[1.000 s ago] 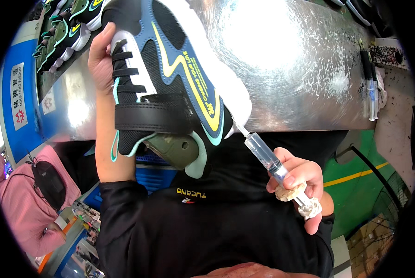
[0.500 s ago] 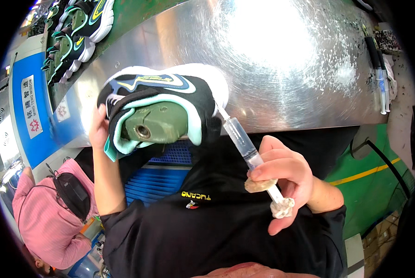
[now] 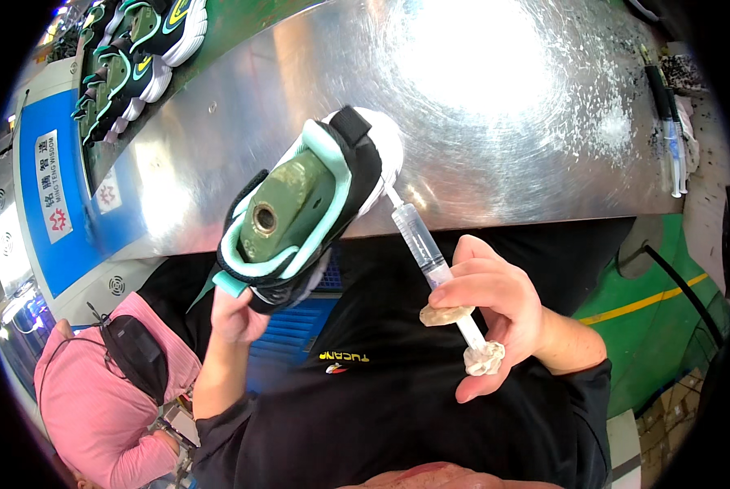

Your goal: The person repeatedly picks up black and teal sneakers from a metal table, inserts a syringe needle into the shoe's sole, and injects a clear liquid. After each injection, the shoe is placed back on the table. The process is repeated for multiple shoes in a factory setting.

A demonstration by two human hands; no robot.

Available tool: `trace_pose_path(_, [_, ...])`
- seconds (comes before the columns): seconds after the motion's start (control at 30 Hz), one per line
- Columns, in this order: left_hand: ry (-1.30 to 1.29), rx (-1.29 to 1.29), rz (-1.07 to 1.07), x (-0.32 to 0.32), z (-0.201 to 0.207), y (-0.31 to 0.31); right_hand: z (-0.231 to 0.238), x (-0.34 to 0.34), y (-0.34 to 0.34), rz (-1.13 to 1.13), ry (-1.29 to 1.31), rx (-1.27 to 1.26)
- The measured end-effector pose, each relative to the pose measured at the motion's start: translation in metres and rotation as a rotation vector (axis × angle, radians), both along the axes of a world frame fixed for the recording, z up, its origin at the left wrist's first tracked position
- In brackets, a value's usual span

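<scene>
One black shoe (image 3: 365,181), with mint lining (image 3: 340,184) and white sole (image 3: 389,143), contains a hard green last (image 3: 293,197) and is held over the near edge of the scratched steel table (image 3: 275,106) by the left hand (image 3: 239,316), its partly hidden fingers bent against the front end. The right hand (image 3: 499,297) has its fingers curled round one clear syringe (image 3: 418,236), contents apparently colourless, bearing two lumpy off-white wads (image 3: 484,359); its tip (image 3: 393,196) meets the heel edge, contact unconfirmed.
</scene>
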State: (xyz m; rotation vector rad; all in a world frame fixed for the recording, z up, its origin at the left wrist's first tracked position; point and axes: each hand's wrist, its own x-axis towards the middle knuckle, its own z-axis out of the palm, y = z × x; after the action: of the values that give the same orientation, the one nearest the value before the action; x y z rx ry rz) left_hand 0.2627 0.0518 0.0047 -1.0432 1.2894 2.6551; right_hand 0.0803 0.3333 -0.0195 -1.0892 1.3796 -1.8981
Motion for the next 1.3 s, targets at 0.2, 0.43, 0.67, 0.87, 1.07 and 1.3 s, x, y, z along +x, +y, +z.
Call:
trace_pose_path(0.2, [0.033,0.190,-0.035,-0.014,0.000,0.047,0.009,0.001,-0.002,-0.001,-0.019,0.016])
trace_pose_path(0.43, [0.043,0.435,-0.061,-0.008,-0.010,0.055,0.025,0.004,-0.010,-0.002,-0.009,-0.022])
trace_pose_path(0.67, [0.008,0.578,-0.088,-0.017,-0.017,0.069,0.046,-0.003,-0.006,0.165,-0.035,0.053])
trace_pose_path(0.87, [0.148,0.849,-0.159,-0.017,-0.033,0.067,0.076,0.002,0.011,0.193,-0.134,0.197])
trace_pose_path(1.07, [0.191,1.123,-0.306,-0.032,-0.042,0.076,0.114,0.003,0.040,0.204,-0.173,0.359])
trace_pose_path(1.3, [0.388,0.942,-0.397,-0.081,-0.039,0.107,0.139,0.011,0.072,0.091,-0.035,0.465])
